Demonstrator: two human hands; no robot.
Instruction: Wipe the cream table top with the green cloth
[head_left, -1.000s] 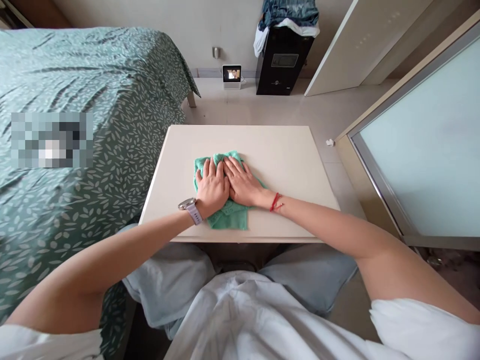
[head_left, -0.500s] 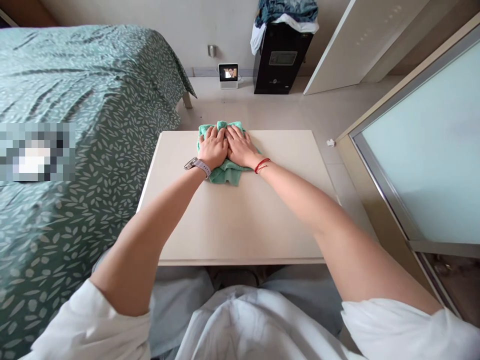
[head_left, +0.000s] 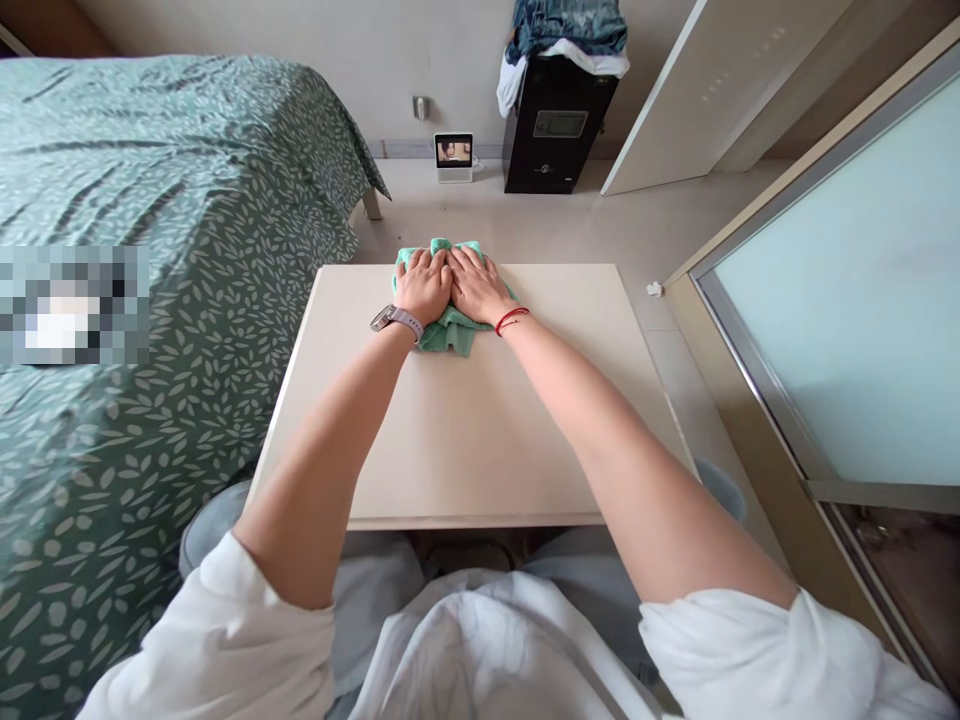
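Observation:
A crumpled green cloth [head_left: 453, 333] lies at the far edge of a cream table [head_left: 480, 430], a little left of its middle. Flat on the cloth rests my left hand [head_left: 424, 287], fingers stretched away from me, with a watch on the wrist. My right hand [head_left: 476, 287] presses beside it, also flat with fingers extended, and a red string is round that wrist. The two hands touch at the thumbs. Folds of cloth show beyond the fingertips and below the palms.
A bed with a green leaf-patterned cover [head_left: 225, 230] stands on the left. Beyond the table are a small screen [head_left: 454, 152] and a black cabinet [head_left: 555, 140] with clothes on top. A frosted glass panel [head_left: 855, 260] is on the right.
Both hands have shifted very slightly left and away from me, still flat on the cloth. The cloth's near end has moved away from me too. The forearms sit closer together.

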